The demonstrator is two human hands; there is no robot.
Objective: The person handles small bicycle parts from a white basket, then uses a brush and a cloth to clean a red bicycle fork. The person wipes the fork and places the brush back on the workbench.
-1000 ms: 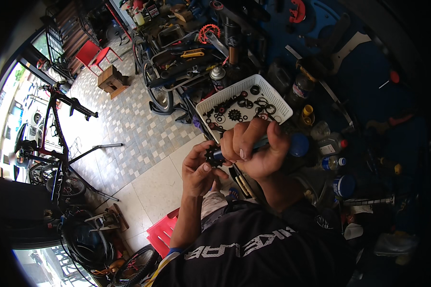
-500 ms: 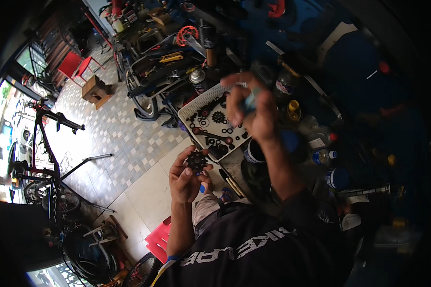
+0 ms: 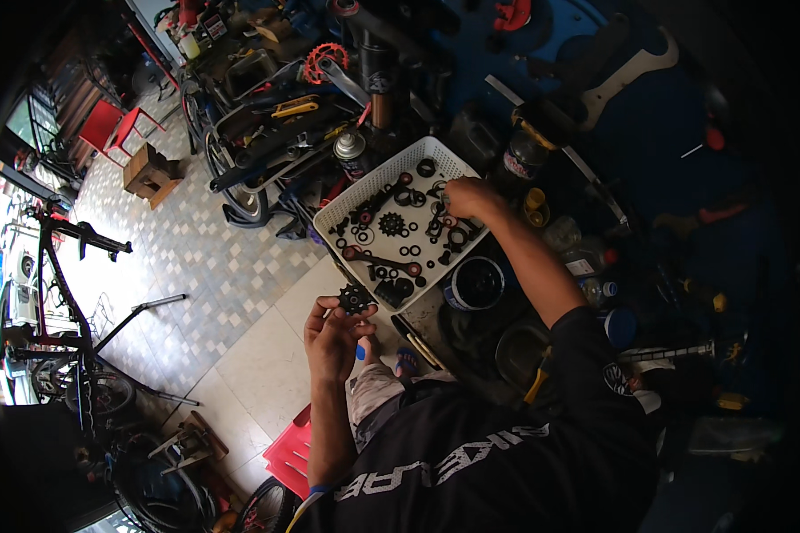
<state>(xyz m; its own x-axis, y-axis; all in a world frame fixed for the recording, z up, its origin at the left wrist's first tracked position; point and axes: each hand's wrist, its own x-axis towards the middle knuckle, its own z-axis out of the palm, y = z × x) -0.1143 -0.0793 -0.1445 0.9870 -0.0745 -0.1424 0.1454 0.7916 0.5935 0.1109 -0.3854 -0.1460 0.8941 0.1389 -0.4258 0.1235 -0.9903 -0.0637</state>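
Observation:
My left hand (image 3: 332,345) pinches a small black toothed cog (image 3: 356,299) between thumb and fingers, just off the near left corner of a white perforated tray (image 3: 362,189). My right hand (image 3: 474,199) reaches into the tray's right side, fingers bent down together among small black parts. What those fingers hold, if anything, is hidden. Inside the tray lie another black toothed cog (image 3: 391,224), a dark link arm (image 3: 380,261) with round ends, and several black rings and spacers.
An open tub of dark stuff (image 3: 475,283) stands right of the tray. A spray can (image 3: 351,151) stands at its far left edge, with bike parts and an orange chainring (image 3: 325,62) behind. Bottles (image 3: 587,262) crowd the right. A bike frame (image 3: 78,329) stands left.
My right hand has come down from above the tray into its right side; a blue-green thing at its fingers no longer shows. My left hand still holds the cog. The view has shifted slightly.

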